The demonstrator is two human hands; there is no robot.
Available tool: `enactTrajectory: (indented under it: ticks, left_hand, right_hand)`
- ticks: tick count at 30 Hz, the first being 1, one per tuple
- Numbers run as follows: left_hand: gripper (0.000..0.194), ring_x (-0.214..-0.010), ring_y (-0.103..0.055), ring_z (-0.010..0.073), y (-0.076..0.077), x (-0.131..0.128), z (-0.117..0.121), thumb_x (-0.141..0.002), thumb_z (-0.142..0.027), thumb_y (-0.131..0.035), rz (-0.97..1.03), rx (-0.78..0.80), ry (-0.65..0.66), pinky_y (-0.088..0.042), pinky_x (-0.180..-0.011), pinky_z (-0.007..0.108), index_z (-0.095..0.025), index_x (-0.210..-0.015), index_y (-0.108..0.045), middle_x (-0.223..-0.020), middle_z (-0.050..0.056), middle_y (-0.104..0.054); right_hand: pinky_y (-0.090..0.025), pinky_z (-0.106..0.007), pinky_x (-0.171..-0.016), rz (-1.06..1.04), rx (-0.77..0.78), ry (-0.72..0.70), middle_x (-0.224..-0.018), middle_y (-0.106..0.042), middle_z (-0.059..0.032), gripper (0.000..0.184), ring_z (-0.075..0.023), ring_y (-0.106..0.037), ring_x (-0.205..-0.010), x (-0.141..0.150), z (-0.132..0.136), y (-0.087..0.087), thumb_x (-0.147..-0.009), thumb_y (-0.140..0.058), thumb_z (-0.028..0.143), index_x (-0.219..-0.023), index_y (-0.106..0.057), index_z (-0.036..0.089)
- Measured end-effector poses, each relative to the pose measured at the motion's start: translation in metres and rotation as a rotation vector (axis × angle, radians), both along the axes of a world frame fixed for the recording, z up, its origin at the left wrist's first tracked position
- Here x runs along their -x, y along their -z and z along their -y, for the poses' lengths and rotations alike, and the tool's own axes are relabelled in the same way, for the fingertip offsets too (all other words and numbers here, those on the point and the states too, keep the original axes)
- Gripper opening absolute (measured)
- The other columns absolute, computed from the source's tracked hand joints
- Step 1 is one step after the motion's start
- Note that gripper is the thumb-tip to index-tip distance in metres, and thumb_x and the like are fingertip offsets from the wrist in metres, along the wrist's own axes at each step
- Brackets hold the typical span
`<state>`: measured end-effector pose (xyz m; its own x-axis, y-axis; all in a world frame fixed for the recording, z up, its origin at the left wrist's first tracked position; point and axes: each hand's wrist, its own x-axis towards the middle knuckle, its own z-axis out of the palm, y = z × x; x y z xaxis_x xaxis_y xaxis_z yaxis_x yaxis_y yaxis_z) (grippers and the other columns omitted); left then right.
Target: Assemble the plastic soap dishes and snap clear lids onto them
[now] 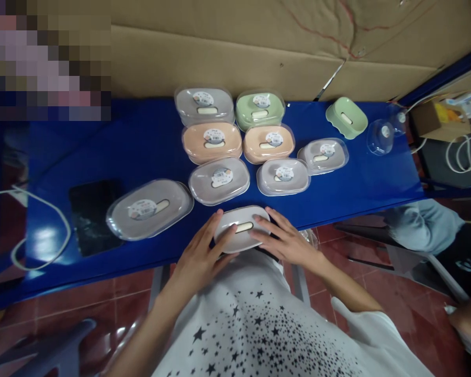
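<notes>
Both my hands grip a grey soap dish [241, 226] with a slot in its middle, at the near edge of the blue table [141, 141]. My left hand [202, 254] curls round its left side, fingers on top. My right hand [284, 238] presses its right side, fingers laid over it. This dish has no clear lid on it. Just beyond stand several lidded soap boxes: a grey one [219, 180], another grey one [283, 176], and a larger grey one [149, 208] to the left.
Further back stand peach boxes [213, 140], a green box [259, 108], an open green dish [346, 117] and a loose clear lid [380, 136]. A black phone [92, 214] and a white cable [43, 209] lie at left. Cardboard lines the wall behind.
</notes>
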<state>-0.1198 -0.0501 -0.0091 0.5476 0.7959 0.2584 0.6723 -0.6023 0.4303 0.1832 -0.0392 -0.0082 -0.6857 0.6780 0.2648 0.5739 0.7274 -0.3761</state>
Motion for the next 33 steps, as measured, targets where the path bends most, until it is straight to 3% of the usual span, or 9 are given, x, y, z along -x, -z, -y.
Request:
enactTrajectory:
  ticks: [2, 4, 7, 11, 14, 21, 27, 30, 33]
  left_hand:
    - [0.076, -0.156, -0.048, 0.0438, -0.001, -0.001, -0.001, -0.098, -0.03, -0.079, 0.001, -0.002, -0.018, -0.056, -0.116, 0.06, -0.027, -0.165, -0.043, -0.179, 0.022, -0.027]
    - [0.073, -0.156, -0.046, 0.0454, -0.003, -0.002, -0.004, -0.098, -0.03, -0.079, 0.014, 0.008, -0.03, -0.056, -0.115, 0.062, -0.028, -0.163, -0.045, -0.179, 0.022, -0.026]
    - [0.069, -0.156, -0.046, 0.0459, -0.003, -0.004, -0.007, -0.099, -0.03, -0.077, 0.051, 0.029, -0.041, -0.055, -0.114, 0.064, -0.03, -0.161, -0.047, -0.178, 0.022, -0.026]
    - [0.067, -0.151, -0.052, 0.0427, -0.003, -0.006, -0.009, -0.099, -0.029, -0.075, 0.091, 0.035, -0.032, -0.054, -0.114, 0.062, -0.029, -0.16, -0.047, -0.17, 0.022, -0.04]
    - [0.065, -0.149, -0.053, 0.0388, -0.003, -0.009, -0.01, -0.1, -0.026, -0.074, 0.132, 0.057, -0.037, -0.053, -0.117, 0.058, -0.028, -0.159, -0.047, -0.167, 0.021, -0.044]
    - [0.054, -0.147, -0.054, 0.0385, -0.002, -0.013, -0.02, -0.102, -0.034, -0.072, 0.093, 0.089, -0.016, -0.052, -0.115, 0.057, -0.027, -0.152, -0.054, -0.166, 0.019, -0.046]
    - [0.056, -0.149, -0.053, 0.0371, -0.003, -0.013, -0.027, -0.103, -0.036, -0.072, 0.089, 0.108, 0.027, -0.049, -0.117, 0.055, -0.027, -0.155, -0.052, -0.167, 0.018, -0.046]
    - [0.066, -0.15, -0.052, 0.0362, -0.001, -0.013, -0.026, -0.103, -0.039, -0.073, 0.109, 0.153, -0.004, -0.048, -0.118, 0.054, -0.029, -0.161, -0.045, -0.168, 0.018, -0.046]
    - [0.081, -0.151, -0.052, 0.0358, 0.003, -0.013, -0.024, -0.1, -0.043, -0.076, 0.157, 0.209, -0.043, -0.049, -0.119, 0.055, -0.029, -0.168, -0.034, -0.168, 0.018, -0.048]
  right_hand:
    - [-0.055, -0.05, -0.121, -0.043, -0.108, 0.048, -0.153, -0.067, 0.0016, 0.043, -0.0271, -0.058, -0.149, -0.02, -0.015, -0.012, -0.108, -0.062, 0.038, -0.151, -0.061, 0.043]
    - [-0.055, -0.047, -0.118, -0.117, -0.262, 0.268, -0.15, -0.069, 0.0017, 0.041, -0.0241, -0.064, -0.142, -0.059, -0.046, -0.029, -0.112, -0.052, 0.039, -0.152, -0.059, 0.045]
    - [-0.038, -0.057, -0.128, -0.105, -0.316, 0.707, -0.156, -0.063, -0.0156, 0.044, -0.0293, -0.052, -0.152, -0.139, -0.12, -0.052, -0.113, -0.044, 0.028, -0.154, -0.059, 0.022]
    - [-0.037, -0.046, -0.123, 0.237, -0.008, 0.859, -0.15, -0.067, -0.0208, 0.041, -0.026, -0.06, -0.139, -0.218, -0.228, -0.056, -0.104, -0.066, 0.029, -0.14, -0.068, 0.011]
    - [-0.045, -0.04, -0.111, 0.292, 0.067, 0.854, -0.139, -0.074, -0.0211, 0.037, -0.0242, -0.067, -0.124, -0.23, -0.265, -0.046, -0.102, -0.068, 0.028, -0.134, -0.071, 0.008]
    - [-0.047, -0.043, -0.108, 0.249, 0.022, 0.845, -0.128, -0.079, -0.0134, 0.032, -0.0293, -0.069, -0.119, -0.221, -0.243, -0.035, -0.096, -0.072, 0.029, -0.125, -0.073, 0.016]
    - [-0.051, -0.037, -0.096, 0.127, -0.112, 0.97, -0.124, -0.076, -0.0205, 0.043, -0.0228, -0.067, -0.107, -0.218, -0.237, -0.067, -0.112, -0.038, 0.039, -0.132, -0.064, 0.01]
    - [-0.043, -0.048, -0.113, 0.06, -0.352, 0.939, -0.134, -0.072, -0.0204, 0.047, -0.0297, -0.063, -0.125, -0.177, -0.188, -0.078, -0.112, -0.04, 0.05, -0.132, -0.066, 0.015]
    - [-0.042, -0.055, -0.114, 0.131, -0.365, 0.621, -0.136, -0.075, -0.0061, 0.034, -0.0323, -0.066, -0.128, -0.11, -0.108, -0.069, -0.11, -0.051, 0.048, -0.137, -0.067, 0.034]
